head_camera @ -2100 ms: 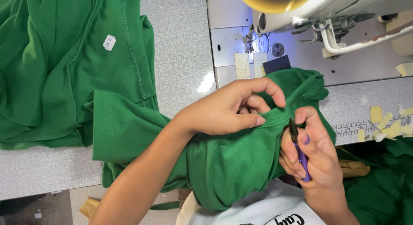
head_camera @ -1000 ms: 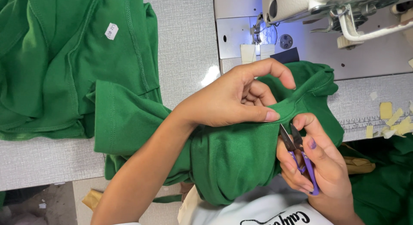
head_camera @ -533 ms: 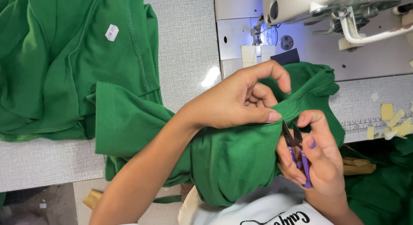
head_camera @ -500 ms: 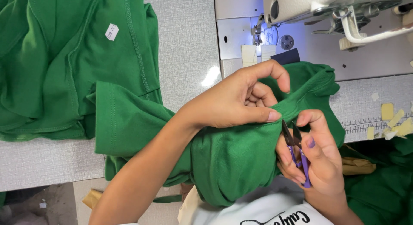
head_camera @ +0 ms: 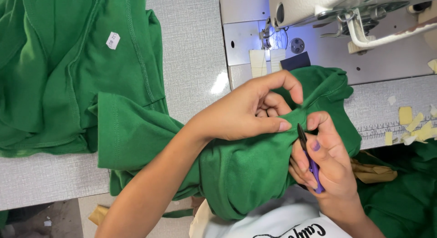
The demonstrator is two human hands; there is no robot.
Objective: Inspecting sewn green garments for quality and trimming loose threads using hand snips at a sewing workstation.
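Note:
My left hand [head_camera: 248, 111] pinches a fold of the green garment [head_camera: 246, 169] between thumb and fingers, holding it taut in front of me. My right hand [head_camera: 325, 163] grips small purple-handled thread snips [head_camera: 309, 160], their dark blades pointing up at the pinched fold, right beside my left thumb. The garment drapes from the table edge down over my lap.
A pile of green garments [head_camera: 59, 69] with a small white tag lies on the grey table [head_camera: 191, 46] at left. The sewing machine [head_camera: 337, 15] stands at the top right with its lit needle area. Yellow tape scraps [head_camera: 412, 124] litter the right side.
My left hand has shifted its pinch slightly along the fold. The snips have moved up closer to the fabric by my left thumb. The view has drifted a little.

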